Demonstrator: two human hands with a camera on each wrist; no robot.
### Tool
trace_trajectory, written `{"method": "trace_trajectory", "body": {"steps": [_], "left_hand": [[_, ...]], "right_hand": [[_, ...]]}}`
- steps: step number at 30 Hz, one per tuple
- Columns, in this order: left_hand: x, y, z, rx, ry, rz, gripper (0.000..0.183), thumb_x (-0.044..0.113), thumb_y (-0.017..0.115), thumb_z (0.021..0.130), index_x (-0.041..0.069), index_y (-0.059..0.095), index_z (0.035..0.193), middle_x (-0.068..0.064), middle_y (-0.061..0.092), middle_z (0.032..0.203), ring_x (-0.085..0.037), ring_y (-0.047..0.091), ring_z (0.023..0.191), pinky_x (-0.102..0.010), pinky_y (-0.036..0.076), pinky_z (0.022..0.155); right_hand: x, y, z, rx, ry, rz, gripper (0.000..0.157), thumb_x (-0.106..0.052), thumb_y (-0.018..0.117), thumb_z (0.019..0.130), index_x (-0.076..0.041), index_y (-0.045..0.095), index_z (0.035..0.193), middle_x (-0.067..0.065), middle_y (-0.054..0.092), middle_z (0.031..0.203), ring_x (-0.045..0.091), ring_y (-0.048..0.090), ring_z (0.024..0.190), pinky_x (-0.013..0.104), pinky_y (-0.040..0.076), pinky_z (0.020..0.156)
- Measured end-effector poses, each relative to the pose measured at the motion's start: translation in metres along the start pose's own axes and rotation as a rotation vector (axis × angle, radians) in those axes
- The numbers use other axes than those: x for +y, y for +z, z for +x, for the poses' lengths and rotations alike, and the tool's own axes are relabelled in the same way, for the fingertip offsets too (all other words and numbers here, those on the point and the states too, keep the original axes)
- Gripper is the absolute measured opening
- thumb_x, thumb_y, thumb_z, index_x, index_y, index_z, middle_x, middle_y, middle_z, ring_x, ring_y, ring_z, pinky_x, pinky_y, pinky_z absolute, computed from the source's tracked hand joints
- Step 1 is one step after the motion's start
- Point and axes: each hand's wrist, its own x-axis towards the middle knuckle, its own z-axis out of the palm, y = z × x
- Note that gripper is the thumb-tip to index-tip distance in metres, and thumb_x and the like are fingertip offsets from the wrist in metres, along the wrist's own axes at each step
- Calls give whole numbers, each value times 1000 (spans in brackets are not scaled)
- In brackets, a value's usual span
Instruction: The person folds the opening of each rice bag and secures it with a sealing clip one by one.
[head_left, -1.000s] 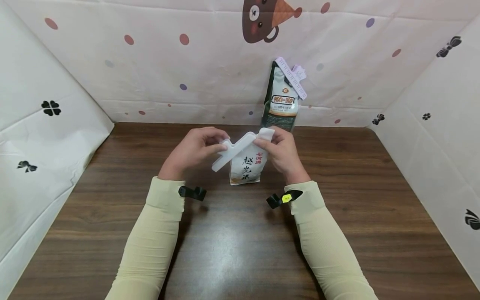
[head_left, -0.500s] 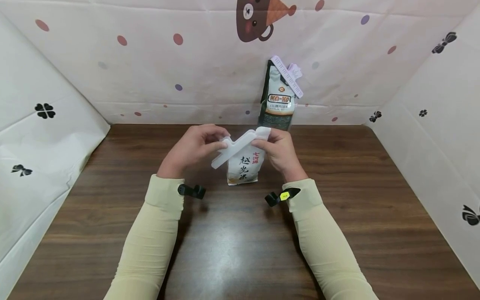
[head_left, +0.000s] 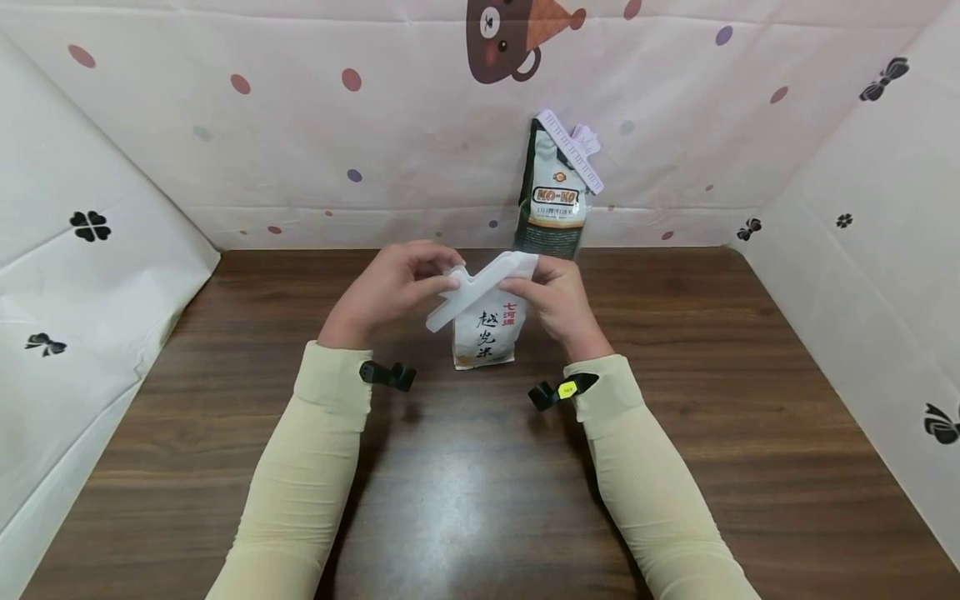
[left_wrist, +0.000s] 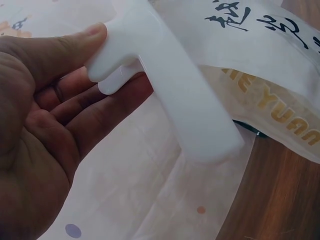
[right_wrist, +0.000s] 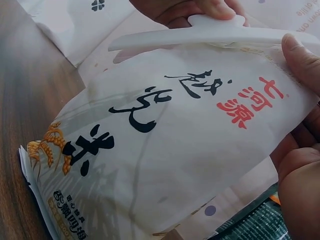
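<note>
My left hand (head_left: 397,287) pinches the handle of a white plastic bag clip (head_left: 472,292) between thumb and fingers. The clip's long bar slants across the top of a small white rice bag (head_left: 487,332) with black and red lettering. My right hand (head_left: 561,302) pinches the upper right corner of that bag, whose base is low over the table. In the left wrist view, the two handle tabs of the clip (left_wrist: 185,100) sit apart between thumb and fingers. The right wrist view shows the bar along the top edge of the bag (right_wrist: 170,150), with the right thumb (right_wrist: 300,57) close to its end.
Behind the hands, a green and white KO-KO bag (head_left: 557,212) leans on the patterned back cloth (head_left: 420,125), a lilac clip (head_left: 570,150) across its top. Dark wooden table (head_left: 450,467) lies beneath; white cloth walls stand left and right.
My left hand has lifted slightly, and the clip's bar has shifted up and right along the bag's top edge. The right hand keeps its hold on the corner. The head view has shifted slightly.
</note>
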Motion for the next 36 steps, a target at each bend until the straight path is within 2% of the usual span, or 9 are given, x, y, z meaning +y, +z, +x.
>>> {"method": "trace_trajectory", "body": {"steps": [4, 10, 17, 26, 33, 36], "left_hand": [[2, 0, 2, 2, -17, -7, 27, 19, 71, 89, 11, 68, 115, -2, 67, 100, -15, 64, 86, -34, 56, 79], [6, -1, 7, -3, 0, -8, 26, 19, 70, 89, 11, 68, 114, -3, 67, 101, -15, 64, 86, -34, 56, 79], [7, 0, 9, -8, 23, -25, 27, 18, 70, 89, 9, 67, 115, -4, 67, 103, -15, 66, 88, -34, 57, 78], [4, 5, 7, 14, -14, -61, 30, 21, 69, 90, 10, 67, 117, -5, 65, 111, -17, 67, 95, -37, 57, 83], [0, 7, 4, -6, -62, -154, 47, 25, 73, 87, 12, 58, 130, -4, 66, 116, -18, 66, 100, -38, 55, 87], [-6, 9, 1, -20, -88, -140, 56, 31, 76, 84, 17, 55, 134, -1, 66, 113, -17, 64, 100, -38, 55, 89]], "right_hand": [[0, 0, 0, 0, 4, -13, 34, -16, 81, 79, -4, 72, 109, 2, 73, 102, 20, 66, 93, 33, 56, 82], [-1, 1, 1, -8, 1, -24, 35, -15, 80, 80, -3, 71, 110, 4, 73, 104, 19, 67, 94, 33, 57, 82], [0, 1, 2, -3, -37, -15, 31, -13, 80, 79, -1, 73, 106, -1, 74, 96, 17, 67, 89, 32, 57, 79], [1, 1, 2, -6, -39, -17, 29, -16, 80, 79, -3, 73, 105, -3, 73, 95, 17, 67, 88, 32, 57, 77], [4, 0, 2, -36, -38, -23, 31, -17, 79, 81, -3, 72, 107, -1, 73, 98, 18, 66, 90, 32, 56, 79], [5, 0, 1, -47, -38, -38, 32, -17, 79, 81, -3, 72, 109, 0, 73, 99, 19, 66, 92, 33, 56, 79]]}}
